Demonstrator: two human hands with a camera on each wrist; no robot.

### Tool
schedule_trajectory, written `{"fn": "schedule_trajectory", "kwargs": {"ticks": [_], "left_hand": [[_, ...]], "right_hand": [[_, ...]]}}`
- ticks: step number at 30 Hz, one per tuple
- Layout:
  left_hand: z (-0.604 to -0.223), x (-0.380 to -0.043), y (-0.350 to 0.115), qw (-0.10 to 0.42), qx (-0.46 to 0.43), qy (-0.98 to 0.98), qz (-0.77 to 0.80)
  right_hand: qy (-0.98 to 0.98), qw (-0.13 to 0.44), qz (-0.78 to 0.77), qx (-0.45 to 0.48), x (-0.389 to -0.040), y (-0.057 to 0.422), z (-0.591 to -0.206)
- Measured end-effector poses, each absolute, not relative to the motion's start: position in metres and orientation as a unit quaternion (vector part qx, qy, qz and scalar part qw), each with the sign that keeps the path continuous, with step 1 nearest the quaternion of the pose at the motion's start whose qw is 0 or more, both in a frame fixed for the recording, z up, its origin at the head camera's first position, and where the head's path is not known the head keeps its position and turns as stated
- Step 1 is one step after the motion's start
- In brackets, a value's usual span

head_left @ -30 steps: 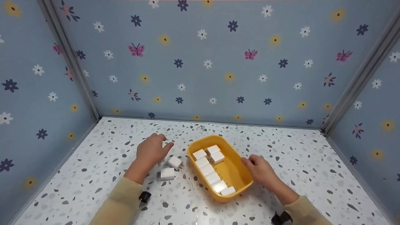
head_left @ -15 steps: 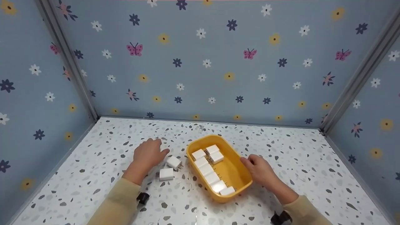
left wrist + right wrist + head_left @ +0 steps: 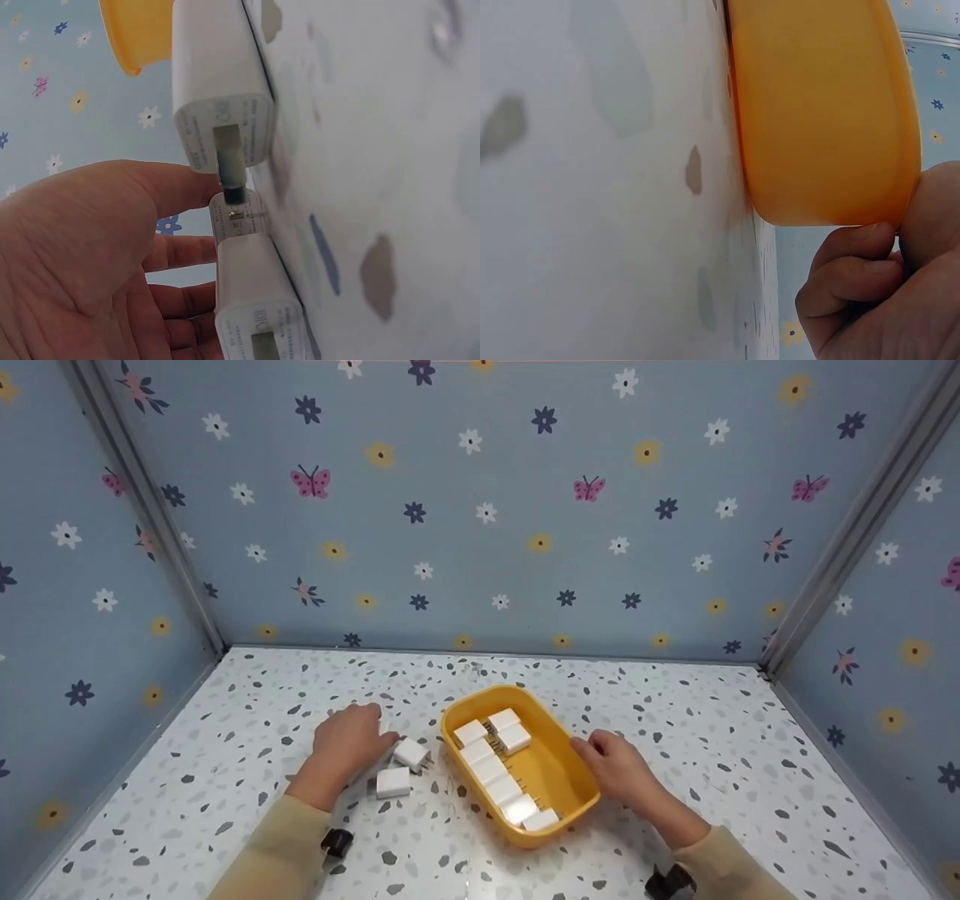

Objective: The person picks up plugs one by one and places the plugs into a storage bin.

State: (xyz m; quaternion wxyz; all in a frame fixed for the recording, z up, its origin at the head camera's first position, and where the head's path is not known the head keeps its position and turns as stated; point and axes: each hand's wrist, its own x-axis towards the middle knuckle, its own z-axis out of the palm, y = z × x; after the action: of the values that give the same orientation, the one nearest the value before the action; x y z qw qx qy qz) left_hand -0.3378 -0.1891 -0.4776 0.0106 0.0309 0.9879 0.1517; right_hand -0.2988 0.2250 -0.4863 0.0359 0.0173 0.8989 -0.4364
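Observation:
My left hand [image 3: 347, 742] is low over the table's left half, thumb and fingers round a white plug-in charger [image 3: 238, 215]. In the left wrist view this charger is partly hidden behind two nearer ones. Those two, an upper charger [image 3: 412, 753] and a lower charger [image 3: 393, 783], lie loose just right of the hand. With thumb and curled fingers, my right hand [image 3: 621, 769] grips the right rim of a yellow plastic tub [image 3: 559, 750]. Several white chargers [image 3: 487, 769] lie inside, mostly rowed along its left wall, metal prongs pointing right.
The table [image 3: 675, 720] has a white speckled top. Blue flower-patterned panels [image 3: 480, 510] close it in at the back and both sides, joined by grey metal posts [image 3: 142, 502]. A dark wrist strap [image 3: 337, 842] shows at the left sleeve.
My left hand has come down and slightly nearer, its fingers closing round a charger. My right hand keeps its grip on the tub. The head view has shifted slightly.

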Motion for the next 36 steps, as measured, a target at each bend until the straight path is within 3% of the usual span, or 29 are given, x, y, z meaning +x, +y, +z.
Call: {"fn": "schedule_trajectory", "kwargs": {"ticks": [25,36], "left_hand": [[-0.4786,-0.3365,-0.1929,0.004,0.04,0.985,0.17],[-0.473,-0.3368,-0.1887,-0.052,0.033,0.984,0.167]], "right_hand": [[0.899,0.036,-0.436,0.012,-0.2999,0.2253,-0.4874],[0.902,0.03,-0.431,0.011,-0.2977,0.2248,-0.4861]]}}
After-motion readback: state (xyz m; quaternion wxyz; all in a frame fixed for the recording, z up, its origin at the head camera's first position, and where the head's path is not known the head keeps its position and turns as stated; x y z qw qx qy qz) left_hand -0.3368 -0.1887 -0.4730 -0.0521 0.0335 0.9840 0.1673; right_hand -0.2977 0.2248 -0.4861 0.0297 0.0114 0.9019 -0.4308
